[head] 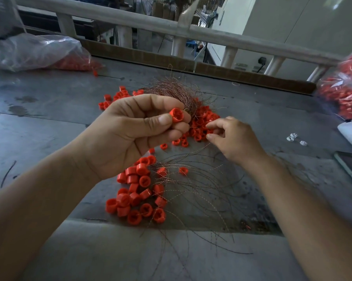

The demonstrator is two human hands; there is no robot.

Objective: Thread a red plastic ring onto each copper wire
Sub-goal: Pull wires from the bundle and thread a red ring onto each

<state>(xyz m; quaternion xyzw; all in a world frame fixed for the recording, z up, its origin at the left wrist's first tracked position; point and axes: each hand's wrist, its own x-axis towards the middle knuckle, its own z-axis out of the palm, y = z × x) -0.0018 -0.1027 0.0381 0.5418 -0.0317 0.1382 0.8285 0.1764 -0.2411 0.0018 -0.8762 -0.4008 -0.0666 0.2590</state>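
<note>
— What takes up most of the view?

— A grey table (49, 128), with a pale railing (150, 27) along its far edge. A clear plastic bag (33, 51) with red pieces inside lies at the far left. A second bag (345, 88) full of red pieces sits at the far right.

— And the hands?

— Both are over the middle of the table. The left hand (130, 134) is raised, palm towards the camera. Its grip pinches one red ring (177, 115) between the thumb and the curled fingers, with the ring's open end facing the camera. The right hand (236, 140) is lower, with bent fingers reaching into a heap of rings (199, 126). Thumb and forefinger are close together, but I cannot tell if that grip holds anything.

— Where is the wire?

— A tangled bundle of copper wire (171, 92) lies just behind the left hand. Loose wires (191, 189) fan out on the table below both hands.

— Any other rings?

— A nearer pile of rings (138, 197) lies beneath the left wrist, some touching the loose wires. More are scattered beside the bundle.

— Anything smaller?

— A few white bits (293, 137) lie on the table at the right.
</note>
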